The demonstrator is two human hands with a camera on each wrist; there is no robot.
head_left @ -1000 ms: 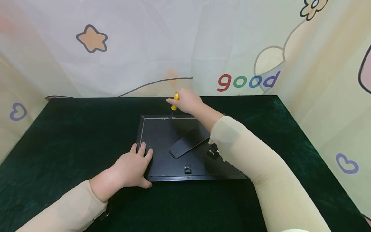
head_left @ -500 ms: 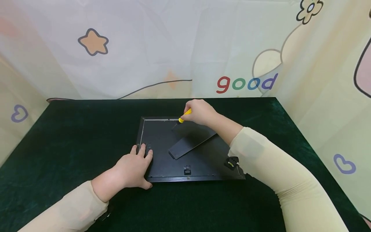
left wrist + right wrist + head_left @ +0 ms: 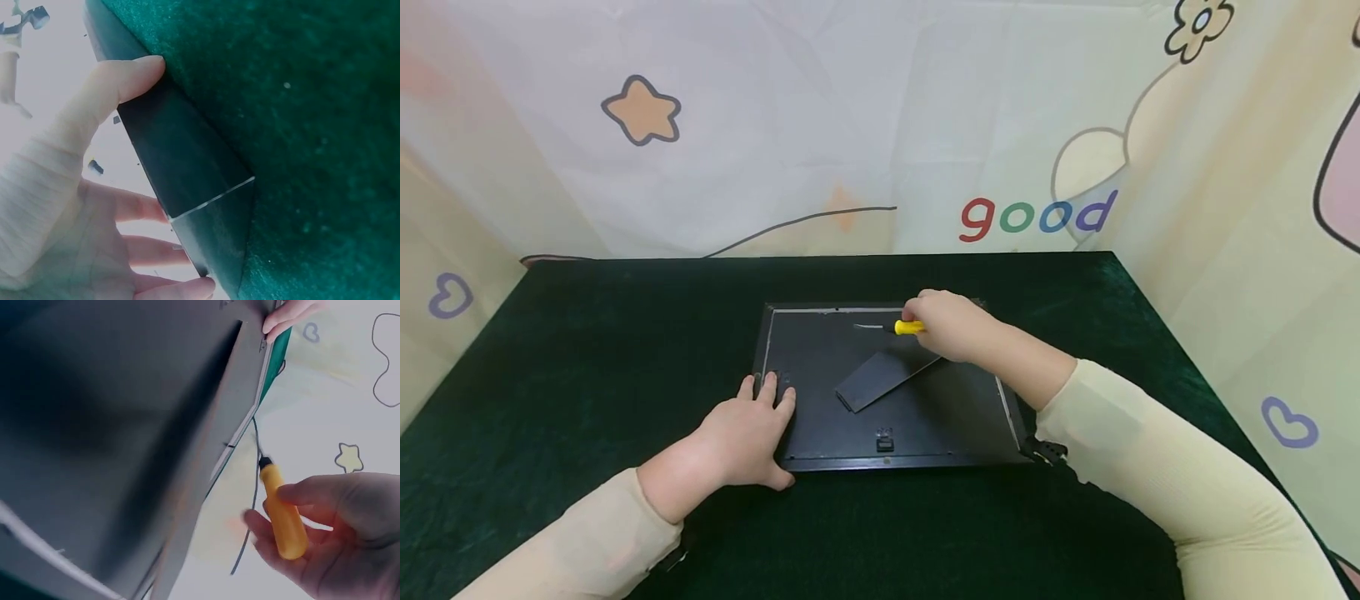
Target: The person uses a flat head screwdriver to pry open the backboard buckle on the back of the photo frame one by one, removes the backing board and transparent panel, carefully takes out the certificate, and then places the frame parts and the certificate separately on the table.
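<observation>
— picture frame (image 3: 887, 392), face down on the green cloth (image 3: 587, 350): where is it lying against the hands?

— it is lying between them. the left hand (image 3: 741, 440) is pressing flat on the frame's near left corner, fingers straight and a little spread, thumb running along the near edge. in the left wrist view that thumb (image 3: 128, 78) is touching the frame's dark rim (image 3: 181, 162), with the cloth just beyond it.

— and the other hand?

— the right hand (image 3: 951, 325) is hovering over the far right part of the backing board, fingers curled round a small yellow-handled screwdriver (image 3: 901, 327). the handle is sticking out toward the left of the fist, and the thin metal shaft is pointing on leftward, roughly along the frame's far edge and just above the board.

— is the tip touching anything?

— i cannot tell from the head view. in the right wrist view the screwdriver (image 3: 282, 515) is sitting between thumb and fingers, its blade aiming at the frame's edge, seemingly a little short of it.

— what is lying under that hand?

— the easel stand (image 3: 883, 377), a dark flat strip, is slanting out from beneath the right hand toward the near side of the frame. a small metal clip (image 3: 885, 439) is sitting at the middle of the near edge, between the two wrists.

— sleeves?

— both arms are wearing pale cream sleeves (image 3: 1157, 475).
</observation>
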